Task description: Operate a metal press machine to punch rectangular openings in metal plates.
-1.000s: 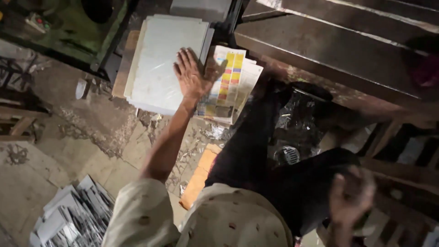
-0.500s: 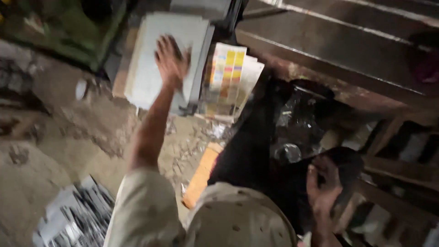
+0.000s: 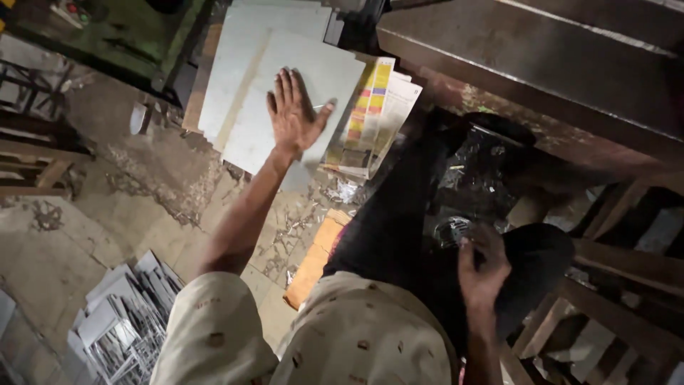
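Left hand (image 3: 293,114) flat on white sheets (image 3: 249,85)

Left hand (image 3: 293,114) stretched forward, fingers spread flat; right hand (image 3: 482,269) low, loosely curled.

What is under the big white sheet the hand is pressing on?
Under the top white sheet that the left hand presses lie more white sheets, edges peeking out. A colourful printed sheet sits beside them. What lies beneath the stack is hidden.
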